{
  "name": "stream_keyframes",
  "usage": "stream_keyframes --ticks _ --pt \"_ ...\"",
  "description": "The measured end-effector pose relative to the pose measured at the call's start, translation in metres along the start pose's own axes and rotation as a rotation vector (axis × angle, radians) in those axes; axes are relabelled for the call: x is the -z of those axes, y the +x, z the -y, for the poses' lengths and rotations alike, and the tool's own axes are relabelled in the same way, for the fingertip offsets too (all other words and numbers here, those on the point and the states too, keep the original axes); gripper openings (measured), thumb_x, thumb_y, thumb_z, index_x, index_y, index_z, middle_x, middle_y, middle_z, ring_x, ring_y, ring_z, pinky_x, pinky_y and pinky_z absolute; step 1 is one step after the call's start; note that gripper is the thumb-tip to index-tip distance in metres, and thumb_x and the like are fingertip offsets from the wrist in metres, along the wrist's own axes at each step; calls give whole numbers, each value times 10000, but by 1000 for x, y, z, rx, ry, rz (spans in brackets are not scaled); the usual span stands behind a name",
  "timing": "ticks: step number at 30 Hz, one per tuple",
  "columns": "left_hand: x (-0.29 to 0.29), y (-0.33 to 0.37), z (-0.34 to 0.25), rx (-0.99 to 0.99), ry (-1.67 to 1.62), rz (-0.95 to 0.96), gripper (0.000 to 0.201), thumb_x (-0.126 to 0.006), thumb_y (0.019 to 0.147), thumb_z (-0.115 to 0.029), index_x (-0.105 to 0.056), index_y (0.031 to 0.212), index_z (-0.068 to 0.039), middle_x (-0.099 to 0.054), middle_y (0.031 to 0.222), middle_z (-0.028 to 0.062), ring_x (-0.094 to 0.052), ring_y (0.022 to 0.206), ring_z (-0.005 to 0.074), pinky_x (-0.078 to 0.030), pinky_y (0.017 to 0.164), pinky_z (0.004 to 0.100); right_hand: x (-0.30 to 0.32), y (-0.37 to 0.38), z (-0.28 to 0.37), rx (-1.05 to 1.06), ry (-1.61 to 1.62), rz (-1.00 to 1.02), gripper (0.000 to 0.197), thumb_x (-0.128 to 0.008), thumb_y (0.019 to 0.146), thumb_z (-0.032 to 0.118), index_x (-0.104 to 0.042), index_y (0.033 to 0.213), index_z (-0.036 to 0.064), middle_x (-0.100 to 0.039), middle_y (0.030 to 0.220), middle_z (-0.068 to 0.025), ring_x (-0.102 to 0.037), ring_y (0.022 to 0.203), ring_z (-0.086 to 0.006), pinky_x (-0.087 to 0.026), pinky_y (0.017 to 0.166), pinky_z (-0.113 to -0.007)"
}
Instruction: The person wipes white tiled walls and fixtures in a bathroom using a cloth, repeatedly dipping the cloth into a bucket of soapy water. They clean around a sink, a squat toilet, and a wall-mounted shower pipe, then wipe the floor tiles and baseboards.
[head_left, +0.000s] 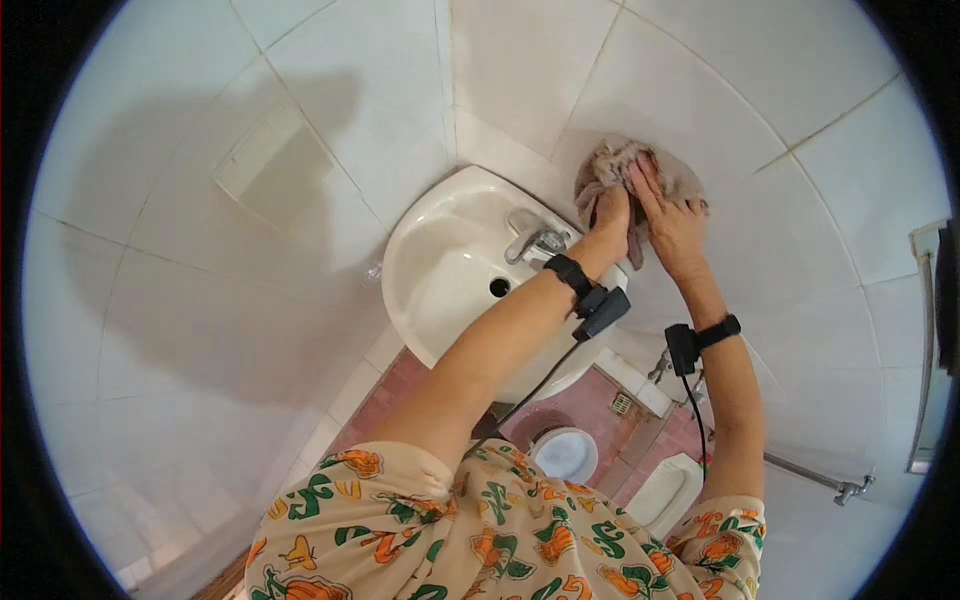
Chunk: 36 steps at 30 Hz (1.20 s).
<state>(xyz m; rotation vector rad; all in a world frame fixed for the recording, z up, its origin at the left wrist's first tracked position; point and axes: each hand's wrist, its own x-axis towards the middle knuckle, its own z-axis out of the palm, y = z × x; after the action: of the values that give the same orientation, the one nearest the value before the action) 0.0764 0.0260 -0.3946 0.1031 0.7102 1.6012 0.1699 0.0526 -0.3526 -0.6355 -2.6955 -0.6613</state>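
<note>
A crumpled greyish-brown cloth [606, 160] is against the white tiled wall, just beyond the right side of the washbasin. My left hand [612, 218] grips its lower left part, with most of the fingers hidden in the folds. From the right, my right hand [676, 228] holds the same cloth, some fingers stretched over its front. Below my left wrist, the chrome tap [540, 240] rises from the cream washbasin [430, 250]. Black straps with small cabled devices circle both wrists.
Under the basin, a round bucket [565, 455] stands on the pink tiled floor [385, 400]. Beside it are a floor drain [621, 403] and a squat toilet [668, 495]. A metal pipe with a tap [850, 488] runs along the right wall; a framed mirror-like panel [922, 350] hangs at far right.
</note>
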Motion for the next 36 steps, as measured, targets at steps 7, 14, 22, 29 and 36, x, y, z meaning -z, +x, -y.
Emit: stream_keyframes --ticks 7,14,22,29,36 --pt "-29 -27 141 226 -452 208 532 -227 864 -508 -428 1179 -128 -440 1214 36 -399 1122 193 -316 948 327 21 -111 -33 -21 -103 253 450 -461 758 133 -418 1205 166 -393 1289 -5 -525 986 -177 -375 768 -326" --pt "-32 -18 135 310 -706 184 466 -322 833 -502 -534 983 -115 -544 1017 59 -488 967 220 -406 842 354 32 -146 -24 -288 -4 215 373 -551 717 48 -503 1080 122 -426 1246 -32 -398 1146 -220 -321 886 -378" --pt "-2 19 19 -28 -616 -240 666 -348 728 -697 -453 1081 -142 -485 974 42 -489 839 222 -421 779 365 -6 -107 22 -423 376 -23 441 -532 690 -36 -488 1108 97 -379 1261 -120 -315 1195 -316 -268 952 -414" --pt "21 36 -60 -226 -499 -224 748 -377 704 -709 -439 1129 -98 -454 1077 70 -426 970 200 -368 850 343 -19 -52 46 -423 705 -232 391 -467 718 -67 -504 1079 79 -413 1235 -125 -358 1170 -311 -293 949 -392" --pt "47 65 -123 -356 -261 -414 895 -380 701 -705 -191 1332 -99 -195 1366 63 -233 1208 236 -196 997 351 -73 -9 31 -332 920 -121 397 -458 740 -48 -467 1121 68 -408 1236 -131 -353 1168 -307 -267 972 -387"
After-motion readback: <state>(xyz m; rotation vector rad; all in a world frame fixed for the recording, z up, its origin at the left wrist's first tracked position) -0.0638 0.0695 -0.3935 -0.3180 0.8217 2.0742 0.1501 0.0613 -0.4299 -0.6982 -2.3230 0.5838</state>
